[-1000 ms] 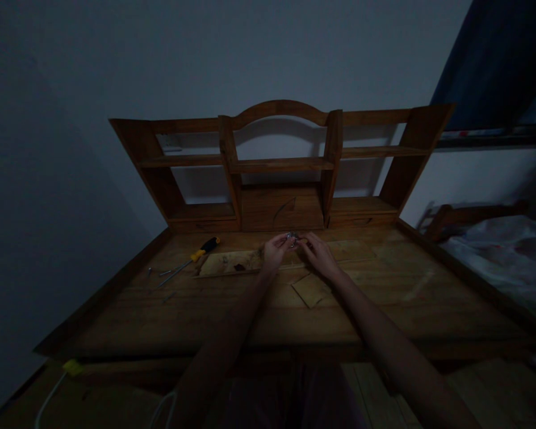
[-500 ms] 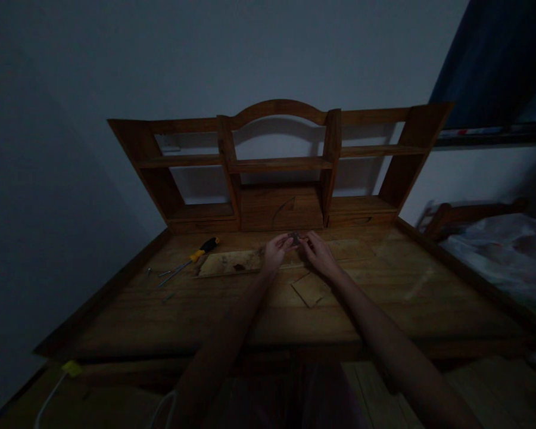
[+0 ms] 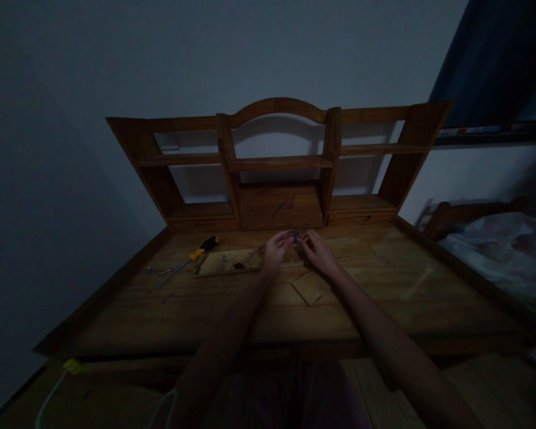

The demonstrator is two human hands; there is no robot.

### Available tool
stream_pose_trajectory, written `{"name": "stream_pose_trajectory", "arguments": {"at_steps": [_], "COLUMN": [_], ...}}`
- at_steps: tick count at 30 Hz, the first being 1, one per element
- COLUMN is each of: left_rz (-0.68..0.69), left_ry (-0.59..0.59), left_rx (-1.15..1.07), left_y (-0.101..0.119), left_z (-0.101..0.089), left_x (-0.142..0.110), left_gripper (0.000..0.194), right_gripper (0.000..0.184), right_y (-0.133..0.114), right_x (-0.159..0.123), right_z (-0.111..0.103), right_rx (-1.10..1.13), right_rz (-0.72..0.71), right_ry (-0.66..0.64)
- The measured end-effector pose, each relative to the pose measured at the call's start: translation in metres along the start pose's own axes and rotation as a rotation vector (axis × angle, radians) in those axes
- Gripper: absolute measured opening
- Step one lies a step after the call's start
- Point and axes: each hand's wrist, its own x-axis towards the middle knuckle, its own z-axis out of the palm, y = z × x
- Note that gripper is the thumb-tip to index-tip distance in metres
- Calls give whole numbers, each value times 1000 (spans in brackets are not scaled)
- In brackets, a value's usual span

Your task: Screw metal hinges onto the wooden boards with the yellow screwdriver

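Over the middle of the wooden desk (image 3: 268,325), my left hand (image 3: 276,249) is closed on a small dark metal-looking piece (image 3: 295,236), whose kind is too dim to make out. My right hand (image 3: 318,250) pinches the same piece from the other side, fingertips nearly meeting those of the left. Beneath both hands lies a long pale board (image 3: 226,261) with dark stains. Just below my right hand rests a small square wooden piece (image 3: 310,287). Left of the board is a screwdriver (image 3: 197,255) with a black and yellow handle.
Near the screwdriver's tip lie small screws or bolts (image 3: 165,272). A wooden shelf unit (image 3: 281,162) stands along the desk's back edge, against the wall. At the lower left hangs a white cable with a yellow end (image 3: 72,366). Plastic-covered bedding (image 3: 502,250) is at the right.
Both hands stay almost in place. The small dark piece has turned slightly between my fingers, and the view has shifted a little.
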Motion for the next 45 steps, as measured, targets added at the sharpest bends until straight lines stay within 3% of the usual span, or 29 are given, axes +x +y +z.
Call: {"name": "stream_pose_trajectory", "arguments": {"at_steps": [21,33,45], "left_rz": [36,138,202], "left_ry": [59,95,126], "left_rx": [279,507,671], "left_y": [-2,-1,12], "left_z": [0,-3,1], "left_x": [2,1,-6], "left_gripper": [30,24,18], "right_gripper": [25,20,21], "right_y": [0,2,1], "right_x": [0,-1,-1], "right_z": [2,2,1], "right_rx": [-6,-16,-4], "right_rz": [8,31,48], "right_ry": [-36,-22,-34]}}
